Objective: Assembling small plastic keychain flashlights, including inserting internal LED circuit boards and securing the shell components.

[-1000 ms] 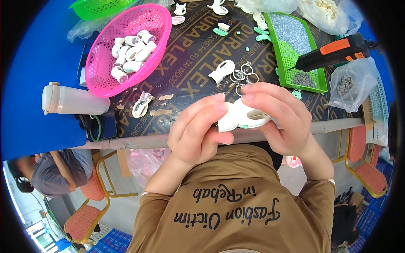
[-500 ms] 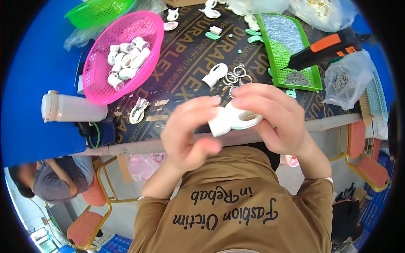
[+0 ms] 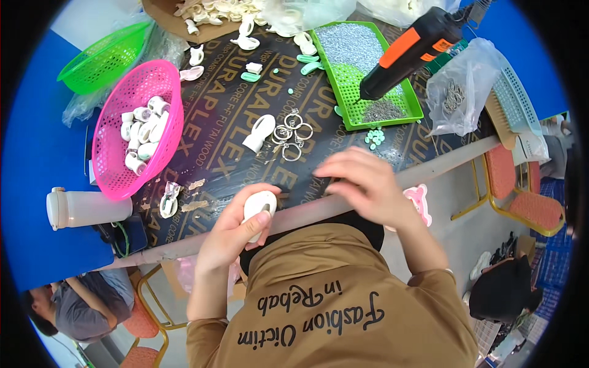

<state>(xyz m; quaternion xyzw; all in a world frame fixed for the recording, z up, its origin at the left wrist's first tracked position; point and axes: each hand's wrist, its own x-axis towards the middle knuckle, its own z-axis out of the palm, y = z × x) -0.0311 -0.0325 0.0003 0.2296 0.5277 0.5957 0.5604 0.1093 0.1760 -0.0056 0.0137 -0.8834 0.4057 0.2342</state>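
Observation:
My left hand [image 3: 224,236] is closed around a white plastic housing [image 3: 260,202] with a rounded end, the thumb pressed on its side. Part of the housing is hidden by the fingers. My right hand [image 3: 368,190] is apart from it, over the table's front edge, fingers stretched toward the left and nothing visible in them. Beyond the hands lie several metal key rings [image 3: 291,152] with short chains. Beside them on the left is another white housing [image 3: 262,129] with an oval loop. Small mint-green pieces [image 3: 374,137] lie in a heap farther right.
A pink basket [image 3: 169,132] with several white units stands at left, near a green basket [image 3: 86,72] and a pale bottle [image 3: 92,209]. An upright black-and-orange electric screwdriver [image 3: 402,55] points into a green tray [image 3: 412,105] of small metal parts. A clear bag [image 3: 469,76] lies right.
My hands have parted. The left keeps the white housing and has moved left and down; the right has let go of it and drawn away. The view has shifted, showing more of the table's far side.

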